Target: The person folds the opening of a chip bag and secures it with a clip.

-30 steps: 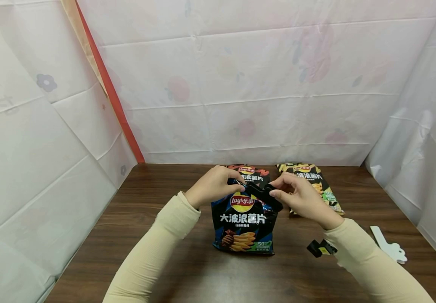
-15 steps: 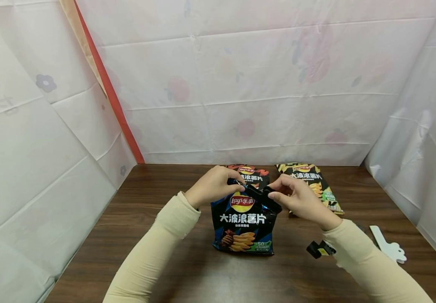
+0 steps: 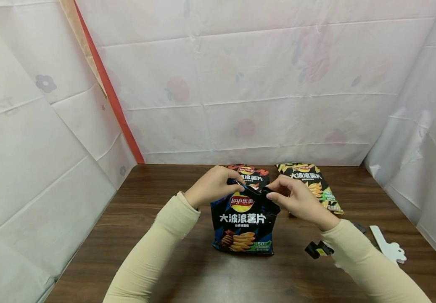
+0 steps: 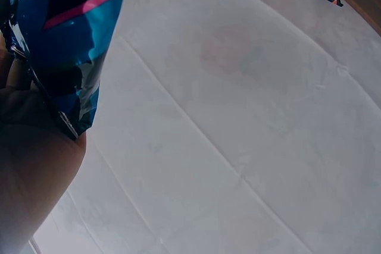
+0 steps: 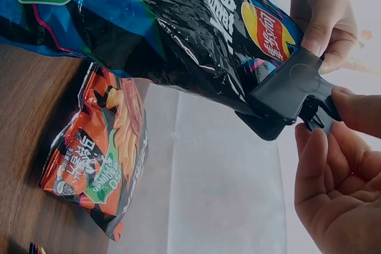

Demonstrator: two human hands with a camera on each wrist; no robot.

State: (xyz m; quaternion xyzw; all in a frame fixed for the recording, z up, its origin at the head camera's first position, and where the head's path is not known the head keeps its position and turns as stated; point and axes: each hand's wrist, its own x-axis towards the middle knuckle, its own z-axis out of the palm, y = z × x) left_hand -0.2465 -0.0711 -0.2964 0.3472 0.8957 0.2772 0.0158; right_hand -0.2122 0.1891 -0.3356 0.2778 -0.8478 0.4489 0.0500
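Observation:
A black-and-blue bag of potato chips [image 3: 242, 229] stands upright on the table. My left hand [image 3: 215, 187] pinches its top edge near the left corner, with the thumb in front. At the bag's upper right, my right hand [image 3: 297, 201] pinches the handles of a black bag clip [image 5: 292, 87] between thumb and fingers. The right wrist view has the clip's wide jaws across the bag's top corner; whether they press on the film cannot be told. Left wrist view: the bag's blue side [image 4: 77, 28] covers most of my left fingers.
Behind the held bag lies a red chip bag [image 3: 255, 174], partly hidden. A yellow chip bag [image 3: 308, 181] lies at the back right of the wooden table [image 3: 157, 210]. A white flat piece with a scalloped end [image 3: 389, 246] lies beside my right forearm. White cloth walls [image 3: 263, 84] enclose the table.
My right hand has shifted slightly left with the clip, which sits farther over the bag's top corner. The left hand and the standing bag have hardly moved.

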